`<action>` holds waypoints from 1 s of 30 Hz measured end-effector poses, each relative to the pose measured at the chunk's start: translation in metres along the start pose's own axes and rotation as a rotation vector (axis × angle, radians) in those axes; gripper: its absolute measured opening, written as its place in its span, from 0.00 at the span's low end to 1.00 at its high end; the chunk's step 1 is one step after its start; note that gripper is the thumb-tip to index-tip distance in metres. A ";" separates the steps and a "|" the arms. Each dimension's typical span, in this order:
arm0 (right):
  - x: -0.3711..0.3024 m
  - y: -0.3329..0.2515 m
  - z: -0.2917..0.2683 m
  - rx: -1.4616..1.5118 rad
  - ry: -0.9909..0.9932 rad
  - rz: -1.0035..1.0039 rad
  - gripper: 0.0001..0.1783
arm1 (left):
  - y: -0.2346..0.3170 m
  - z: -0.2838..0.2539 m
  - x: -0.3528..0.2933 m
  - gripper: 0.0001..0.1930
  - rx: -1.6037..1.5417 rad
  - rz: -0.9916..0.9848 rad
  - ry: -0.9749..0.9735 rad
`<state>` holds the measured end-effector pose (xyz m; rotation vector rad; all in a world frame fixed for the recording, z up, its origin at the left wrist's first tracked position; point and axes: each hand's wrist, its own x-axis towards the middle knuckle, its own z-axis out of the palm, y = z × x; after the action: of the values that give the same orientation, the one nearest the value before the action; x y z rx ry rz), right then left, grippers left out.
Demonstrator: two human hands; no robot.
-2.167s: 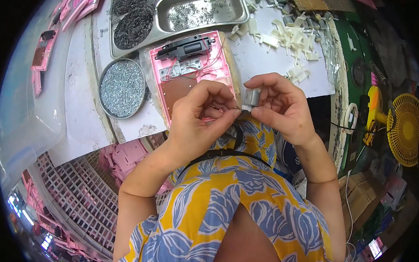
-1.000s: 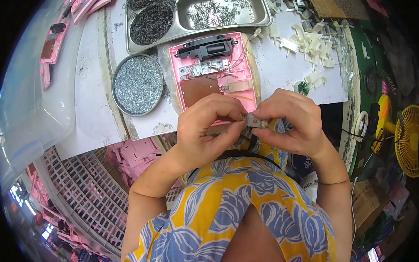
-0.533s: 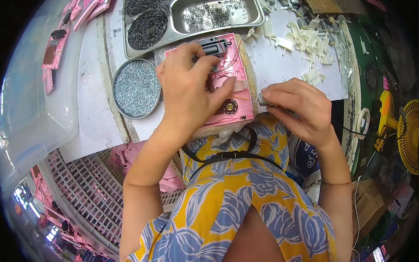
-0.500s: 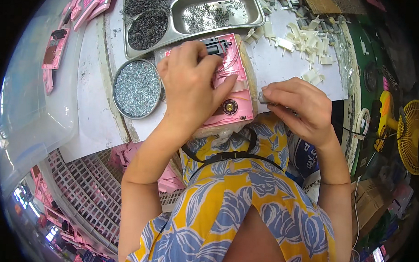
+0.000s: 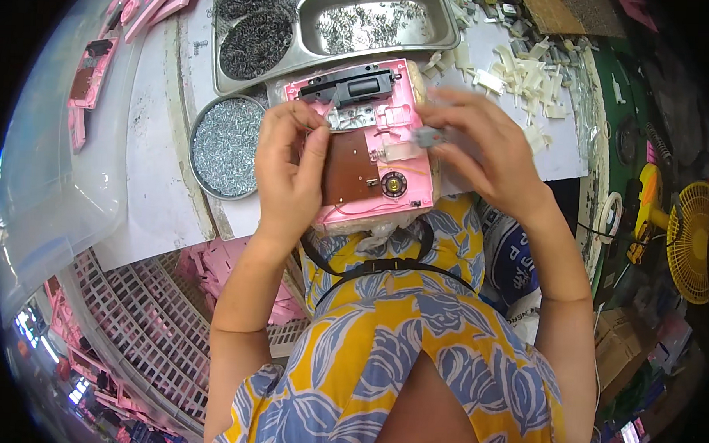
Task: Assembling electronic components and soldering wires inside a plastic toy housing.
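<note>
A pink plastic housing (image 5: 420,178) lies in front of me on a padded, plastic-wrapped block. In it are a brown circuit board (image 5: 349,165), a black plastic mechanism (image 5: 358,86), a round black part with a brass centre (image 5: 394,185) and a white plastic piece (image 5: 399,151) with a small spring at its end. My left hand (image 5: 289,161) is closed in a pinch over the housing's left side; what its fingertips hold is too small to make out. Over the right edge, my right hand (image 5: 490,144), partly blurred, grips a small grey plastic part (image 5: 429,137) beside the white piece.
A round tin of small silvery screws or pins (image 5: 228,151) stands left of the housing. Behind it is a metal tray (image 5: 297,44) of springs. White plastic pieces (image 5: 531,79) lie heaped at the right. A yellow fan (image 5: 691,241) stands far right; a grey plastic basket (image 5: 144,316) is lower left.
My left hand has drawn back left off the housing, uncovering the board and mechanism. My right hand has brought the grey part up and left, over the housing's right edge.
</note>
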<state>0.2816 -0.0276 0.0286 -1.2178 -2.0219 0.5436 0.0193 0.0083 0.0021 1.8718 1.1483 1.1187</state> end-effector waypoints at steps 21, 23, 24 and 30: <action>0.042 -0.021 0.034 -0.294 0.080 -0.072 0.08 | 0.007 0.002 0.035 0.04 -0.107 0.042 -0.009; 0.047 -0.017 0.050 -0.275 0.060 -0.067 0.08 | 0.010 0.004 0.037 0.04 -0.109 0.020 -0.039; 0.049 -0.014 0.056 -0.262 0.046 -0.067 0.07 | 0.010 0.003 0.035 0.04 -0.134 0.008 -0.037; 0.046 -0.009 0.052 -0.118 0.087 -0.030 0.08 | -0.002 -0.009 0.024 0.03 -0.037 0.091 -0.039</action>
<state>0.2235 0.0087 0.0166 -1.2568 -2.0188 0.3547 0.0167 0.0320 0.0117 1.9260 1.0229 1.1399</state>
